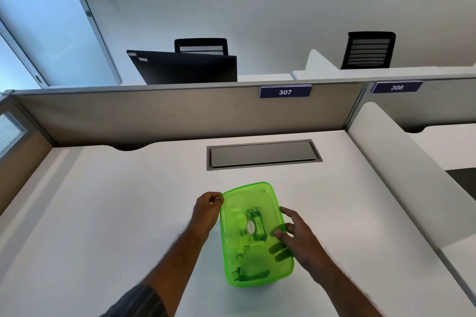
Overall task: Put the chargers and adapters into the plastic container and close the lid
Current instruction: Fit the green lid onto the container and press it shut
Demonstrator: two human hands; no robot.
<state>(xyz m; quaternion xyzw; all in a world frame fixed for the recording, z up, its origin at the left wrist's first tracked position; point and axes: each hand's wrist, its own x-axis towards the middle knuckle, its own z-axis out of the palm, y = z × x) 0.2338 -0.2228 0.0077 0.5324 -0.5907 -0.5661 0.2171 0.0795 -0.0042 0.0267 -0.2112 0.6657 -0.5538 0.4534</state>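
A translucent green plastic container [253, 237] rests on the white desk [116, 213] with its green lid [247, 195] lying on top. Through the green plastic I make out dark chargers and adapters [253, 226] with a thin cable. My left hand [207, 207] pinches the lid's far left corner. Along the right rim sits my right hand [296, 237], thumb on top of the lid and fingers curled around the container's side, seen through the plastic.
A grey cable hatch [262, 154] is set into the desk behind the container. A beige partition [180, 113] labelled 307 closes the back, and a white divider [401, 162] borders the right. Black chairs and a dark monitor back stand beyond.
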